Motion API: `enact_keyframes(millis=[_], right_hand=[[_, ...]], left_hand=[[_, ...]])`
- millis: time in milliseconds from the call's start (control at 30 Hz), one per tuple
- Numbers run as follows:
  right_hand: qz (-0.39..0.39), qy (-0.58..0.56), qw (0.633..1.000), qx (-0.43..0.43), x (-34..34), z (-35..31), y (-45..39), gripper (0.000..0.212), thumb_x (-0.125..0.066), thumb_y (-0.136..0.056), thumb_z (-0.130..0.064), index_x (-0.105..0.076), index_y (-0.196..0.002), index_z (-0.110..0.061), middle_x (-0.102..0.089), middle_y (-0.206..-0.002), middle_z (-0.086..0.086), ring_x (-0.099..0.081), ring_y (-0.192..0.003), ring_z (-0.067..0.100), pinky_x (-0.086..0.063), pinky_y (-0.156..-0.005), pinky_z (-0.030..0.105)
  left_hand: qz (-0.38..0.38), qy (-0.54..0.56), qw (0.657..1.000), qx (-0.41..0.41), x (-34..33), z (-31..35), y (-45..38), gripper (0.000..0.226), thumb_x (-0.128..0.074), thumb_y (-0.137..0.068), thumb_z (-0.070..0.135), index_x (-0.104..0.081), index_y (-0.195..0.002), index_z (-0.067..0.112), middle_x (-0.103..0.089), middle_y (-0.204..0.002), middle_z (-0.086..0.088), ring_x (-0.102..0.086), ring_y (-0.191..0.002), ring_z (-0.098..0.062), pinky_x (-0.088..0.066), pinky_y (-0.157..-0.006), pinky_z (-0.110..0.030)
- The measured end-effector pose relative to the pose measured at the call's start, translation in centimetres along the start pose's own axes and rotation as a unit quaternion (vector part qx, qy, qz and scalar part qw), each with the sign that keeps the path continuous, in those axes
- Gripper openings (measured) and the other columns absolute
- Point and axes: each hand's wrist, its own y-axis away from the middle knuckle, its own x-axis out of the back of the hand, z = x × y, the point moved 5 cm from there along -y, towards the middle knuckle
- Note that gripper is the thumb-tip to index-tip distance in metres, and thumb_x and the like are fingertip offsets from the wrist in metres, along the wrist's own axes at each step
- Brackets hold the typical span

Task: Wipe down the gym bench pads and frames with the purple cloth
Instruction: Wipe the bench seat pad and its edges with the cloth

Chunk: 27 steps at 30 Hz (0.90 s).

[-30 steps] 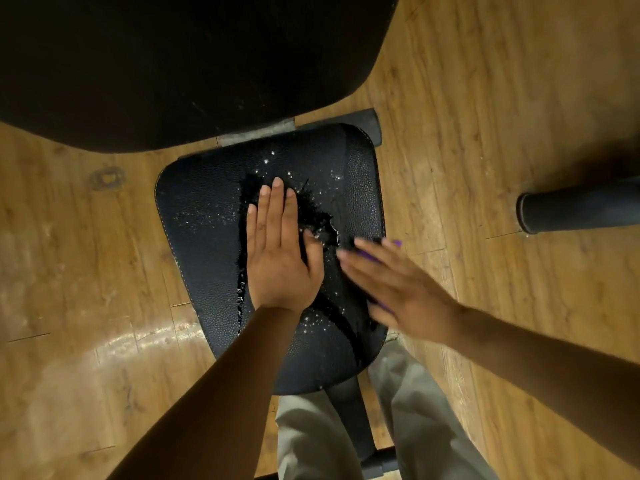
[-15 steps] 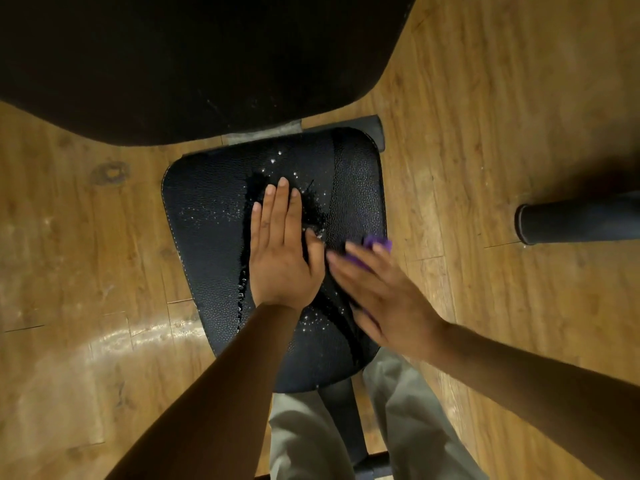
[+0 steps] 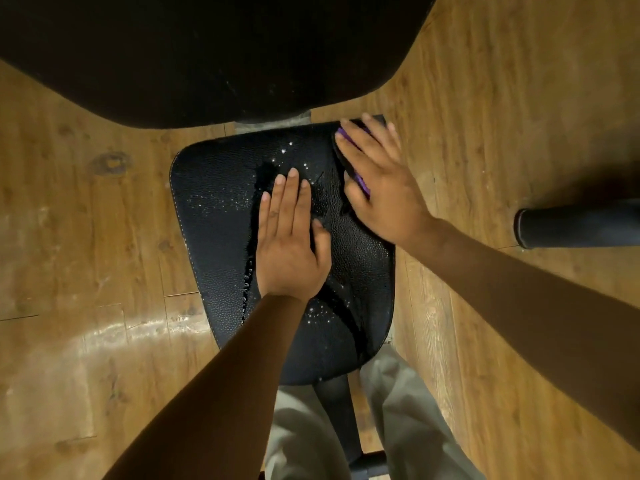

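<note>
A black textured seat pad of the gym bench lies below me, with wet streaks and shining droplets across its middle. My left hand rests flat on the pad's centre, fingers straight. My right hand presses the purple cloth flat against the pad's far right corner. Only thin purple edges of the cloth show beneath the palm and fingers. The large black back pad fills the top of the view.
Wooden plank floor surrounds the bench. A black padded roller or bar end juts in from the right. The bench's dark frame post runs down between my grey trouser legs.
My right hand has slid the cloth forward along the seat pad's right side, from the middle edge to the far right corner. My left hand has stayed flat on the pad.
</note>
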Motion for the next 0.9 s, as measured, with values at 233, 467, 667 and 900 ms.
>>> enact_keyframes(millis=[233, 467, 667, 900], right_hand=[[-0.091, -0.021, 0.996, 0.015, -1.6, -7.1, 15.4, 0.057, -0.052, -0.086, -0.023, -0.044, -0.140, -0.005, -0.035, -0.151, 0.008, -0.023, -0.144, 0.028, -0.016, -0.118, 0.050], [-0.091, -0.001, 0.990, 0.109, -1.6, -5.6, 15.0, 0.046, -0.048, -0.094, -0.022, -0.047, -0.137, -0.006, -0.040, -0.147, 0.008, -0.035, -0.138, 0.024, -0.023, -0.117, 0.044], [0.005, -0.025, 0.997, -0.080, -1.3, -5.7, 13.7, 0.054, -0.055, -0.085, -0.012, -0.046, -0.138, -0.004, -0.034, -0.150, 0.014, -0.023, -0.143, 0.030, -0.017, -0.117, 0.051], [-0.019, 0.066, 0.993, -0.098, -5.3, -14.6, 17.6, 0.053, -0.050, -0.094, -0.030, -0.043, -0.140, -0.004, -0.033, -0.152, 0.008, -0.023, -0.143, 0.027, -0.014, -0.119, 0.046]], left_hand=[[-0.004, 0.004, 1.000, 0.000, 0.0, -0.1, 0.0, 0.050, -0.041, -0.094, 0.019, -0.043, -0.140, -0.001, -0.036, -0.151, -0.016, -0.028, -0.143, -0.028, -0.019, -0.120, -0.044], [-0.007, 0.012, 1.000, -0.011, -0.1, -0.2, 0.2, 0.049, -0.041, -0.095, 0.017, -0.043, -0.140, -0.002, -0.037, -0.151, -0.017, -0.028, -0.143, -0.030, -0.018, -0.120, -0.045], [-0.030, 0.023, 0.999, -0.008, 0.0, -0.4, -0.1, 0.050, -0.035, -0.097, 0.018, -0.040, -0.143, 0.000, -0.033, -0.153, -0.016, -0.024, -0.145, -0.028, -0.013, -0.121, -0.041], [-0.166, 0.033, 0.979, -0.110, 2.0, -2.7, -1.1, 0.051, -0.035, -0.100, 0.019, -0.029, -0.149, 0.005, -0.019, -0.159, -0.010, -0.011, -0.148, -0.021, -0.005, -0.120, -0.030]])
